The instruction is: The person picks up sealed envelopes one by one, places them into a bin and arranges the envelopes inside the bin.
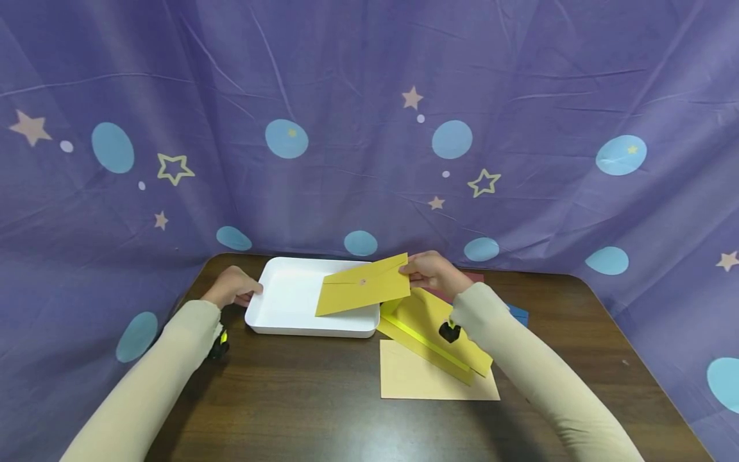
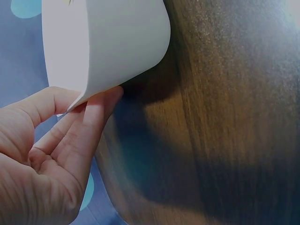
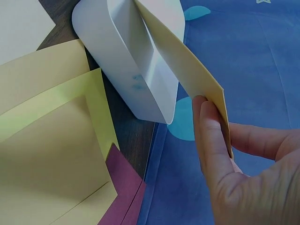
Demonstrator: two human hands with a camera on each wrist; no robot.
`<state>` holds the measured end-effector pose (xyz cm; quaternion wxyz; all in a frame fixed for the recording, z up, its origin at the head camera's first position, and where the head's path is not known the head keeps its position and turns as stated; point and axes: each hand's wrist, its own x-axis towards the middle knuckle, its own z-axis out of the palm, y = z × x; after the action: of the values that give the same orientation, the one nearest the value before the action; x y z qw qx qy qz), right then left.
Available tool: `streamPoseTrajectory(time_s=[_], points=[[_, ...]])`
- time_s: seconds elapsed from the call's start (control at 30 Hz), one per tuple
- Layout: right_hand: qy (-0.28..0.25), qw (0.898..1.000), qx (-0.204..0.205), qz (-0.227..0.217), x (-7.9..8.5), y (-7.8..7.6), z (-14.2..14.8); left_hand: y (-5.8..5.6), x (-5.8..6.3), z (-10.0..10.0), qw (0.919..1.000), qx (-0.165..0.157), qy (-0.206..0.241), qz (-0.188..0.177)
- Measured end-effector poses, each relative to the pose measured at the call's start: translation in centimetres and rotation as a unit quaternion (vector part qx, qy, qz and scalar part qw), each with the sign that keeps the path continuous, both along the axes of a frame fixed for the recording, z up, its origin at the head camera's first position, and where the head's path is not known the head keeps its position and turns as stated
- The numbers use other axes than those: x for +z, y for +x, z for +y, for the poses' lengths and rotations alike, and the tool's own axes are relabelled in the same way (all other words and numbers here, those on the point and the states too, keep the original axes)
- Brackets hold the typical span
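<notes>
A white tray (image 1: 288,292) lies on the table's left half. My left hand (image 1: 233,286) pinches its left rim, thumb on the inside and fingers outside, as the left wrist view shows. Between the thumb and fingers of my right hand (image 1: 433,273) is the right end of a yellow envelope (image 1: 360,289) with a small round fastener. That envelope slants over the tray's right part, its left end low inside the tray and its right end raised above the rim. In the right wrist view the same envelope (image 3: 192,65) is seen nearly edge-on.
Right of the tray lie overlapping yellow envelopes (image 1: 433,327), with a cream sheet or envelope (image 1: 416,378) under them. A dark red piece (image 3: 124,187) and a blue piece (image 1: 519,314) stick out behind. The brown table (image 1: 300,398) ends at a purple curtain (image 1: 358,83).
</notes>
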<state>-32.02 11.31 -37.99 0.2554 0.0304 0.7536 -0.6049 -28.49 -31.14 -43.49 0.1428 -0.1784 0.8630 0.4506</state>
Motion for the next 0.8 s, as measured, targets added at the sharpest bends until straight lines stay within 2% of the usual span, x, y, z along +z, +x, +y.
streamPoseTrajectory(time_s=[0.3,0.47,0.8], points=[[-0.015,1.0,-0.009,-0.012,-0.1,0.0,-1.0,0.1,0.2,0.1,1.0,-0.002,0.001,0.001],[0.001,1.0,-0.024,-0.009,0.0,0.2,-1.6,0.3,0.4,0.1,1.0,-0.002,0.006,0.002],[0.014,1.0,-0.005,-0.002,-0.5,0.4,-3.3,0.2,0.3,0.1,1.0,0.001,0.001,0.002]])
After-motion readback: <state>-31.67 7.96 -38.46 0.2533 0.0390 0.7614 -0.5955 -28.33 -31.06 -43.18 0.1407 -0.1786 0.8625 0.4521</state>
